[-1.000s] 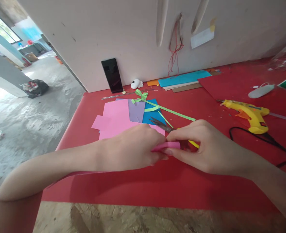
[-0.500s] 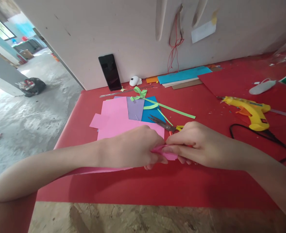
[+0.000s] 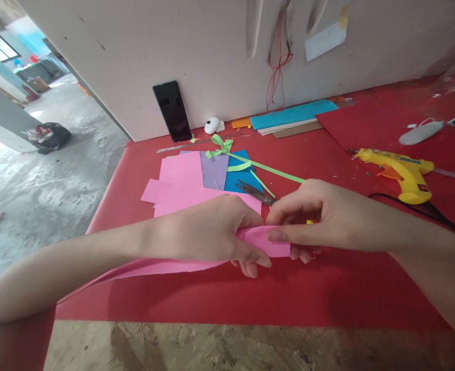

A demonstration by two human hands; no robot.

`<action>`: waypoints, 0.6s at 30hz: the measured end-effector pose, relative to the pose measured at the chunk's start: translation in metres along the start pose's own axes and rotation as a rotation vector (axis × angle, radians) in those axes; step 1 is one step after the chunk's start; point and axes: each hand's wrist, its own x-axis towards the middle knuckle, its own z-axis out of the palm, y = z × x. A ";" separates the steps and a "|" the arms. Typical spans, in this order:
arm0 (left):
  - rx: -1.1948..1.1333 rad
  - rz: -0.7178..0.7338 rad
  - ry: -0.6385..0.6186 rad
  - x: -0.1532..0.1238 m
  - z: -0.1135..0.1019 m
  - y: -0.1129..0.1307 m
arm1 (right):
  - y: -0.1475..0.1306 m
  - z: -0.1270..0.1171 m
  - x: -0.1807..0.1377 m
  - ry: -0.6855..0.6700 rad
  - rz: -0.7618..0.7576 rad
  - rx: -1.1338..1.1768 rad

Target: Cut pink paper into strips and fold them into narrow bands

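Observation:
A long pink paper strip [image 3: 165, 267] runs from under my left forearm to its end between both hands, above the red table cover [image 3: 273, 293]. My left hand [image 3: 212, 232] is closed on the strip, thumb on top. My right hand [image 3: 320, 219] pinches the strip's right end between thumb and fingers. Just behind my hands lie scissors [image 3: 256, 193] with yellow handles, partly hidden by my right hand, on a pile of pink, purple and blue paper sheets [image 3: 196, 180].
A yellow glue gun [image 3: 401, 170] with a black cord lies at the right. Green paper ribbon [image 3: 250, 165] crosses the sheets. A black phone [image 3: 172, 111] leans on the wall, beside a small white object [image 3: 213, 125]. Stacked coloured papers [image 3: 292, 117] lie at the back. The table's left edge drops to a concrete floor.
The pink strip's end has been unfolded wider and flatter between my fingers. Both hands have stayed close together, and more of the strip shows under my left forearm.

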 end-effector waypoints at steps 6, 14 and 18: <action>-0.073 -0.038 -0.017 -0.001 0.000 0.003 | -0.004 0.002 0.000 -0.010 0.033 0.040; 0.011 -0.070 0.009 -0.002 0.001 0.007 | -0.003 0.006 0.000 0.023 -0.071 0.015; 0.055 -0.058 0.026 -0.003 0.001 0.007 | -0.005 0.011 0.000 0.097 -0.113 -0.001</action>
